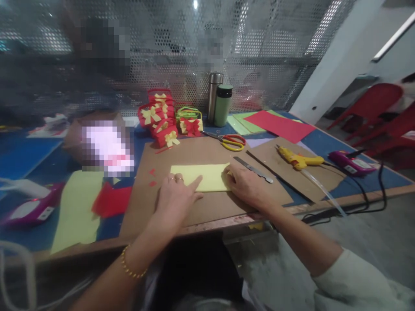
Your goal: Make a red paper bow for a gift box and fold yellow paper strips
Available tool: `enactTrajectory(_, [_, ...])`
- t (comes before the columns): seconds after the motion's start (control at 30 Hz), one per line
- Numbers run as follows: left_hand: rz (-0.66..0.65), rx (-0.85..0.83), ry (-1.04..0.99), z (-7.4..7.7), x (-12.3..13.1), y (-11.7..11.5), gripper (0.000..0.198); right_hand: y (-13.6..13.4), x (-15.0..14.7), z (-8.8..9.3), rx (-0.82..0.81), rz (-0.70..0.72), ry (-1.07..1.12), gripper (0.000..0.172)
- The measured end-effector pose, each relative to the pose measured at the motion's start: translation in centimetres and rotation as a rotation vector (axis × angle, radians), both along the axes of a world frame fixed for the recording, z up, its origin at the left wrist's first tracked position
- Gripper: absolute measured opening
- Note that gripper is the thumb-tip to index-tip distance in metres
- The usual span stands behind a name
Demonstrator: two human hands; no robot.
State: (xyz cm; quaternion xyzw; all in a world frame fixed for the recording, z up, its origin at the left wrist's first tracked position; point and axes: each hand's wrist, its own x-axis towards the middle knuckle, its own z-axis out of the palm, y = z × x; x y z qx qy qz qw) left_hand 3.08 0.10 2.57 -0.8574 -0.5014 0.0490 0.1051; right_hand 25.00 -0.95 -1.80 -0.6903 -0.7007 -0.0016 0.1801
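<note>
A folded strip of pale yellow paper (212, 176) lies lengthwise across a brown cardboard sheet (142, 216). Pressing on its left part is my left hand (178, 198), index finger and thumb stretched apart over the paper, the other fingers at its left end. My right hand (244, 183) has its fingers curled at the strip's right end, gripping the edge there. Just beyond my right hand rests a metal blade-like tool (253, 169). Scissors (228, 140) with red and yellow handles lie at the cardboard's far edge.
Red paper baskets with bows (158, 114) and two flasks (223, 106) stand at the back. A yellow glue gun (300, 160), its cable, and a purple device (352, 163) sit at right. More yellow paper (79, 207) and a red piece (112, 201) lie at left.
</note>
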Motion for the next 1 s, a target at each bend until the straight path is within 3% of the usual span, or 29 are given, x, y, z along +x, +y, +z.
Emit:
enactTrajectory(0.13, [-0.002, -0.016, 0.023, 0.3, 0.2, 0.1, 0.053, -0.5, -0.3, 0.2, 0.023, -0.015, -0.037, 0.021])
enactTrajectory(0.27, [-0.007, -0.040, -0.010, 0.4, 0.3, 0.2, 0.053, -0.6, -0.1, 0.1, 0.193, 0.051, -0.145, 0.022])
enactTrajectory(0.37, [-0.019, -0.030, 0.000, 0.5, 0.4, 0.1, 0.053, -0.5, 0.0, 0.0, 0.280, 0.272, -0.196, 0.025])
enactTrajectory(0.47, [-0.015, -0.020, 0.029, 0.6, 0.5, 0.0, 0.053, -0.7, -0.2, 0.0, 0.227, 0.561, -0.158, 0.028])
enactTrajectory(0.53, [-0.011, -0.022, 0.025, 0.6, 0.5, -0.1, 0.052, -0.9, -0.2, -0.1, 0.196, 0.652, -0.146, 0.032])
enactTrajectory(0.77, [-0.003, -0.043, -0.055, 0.6, 0.6, -0.1, 0.050, -1.4, 0.6, -0.6, 0.157, 0.678, -0.131, 0.036])
enactTrajectory(1.0, [-0.015, -0.048, 0.031, 1.1, 0.7, 0.1, 0.051, -2.7, 2.8, -0.3, 0.125, 0.652, -0.111, 0.033])
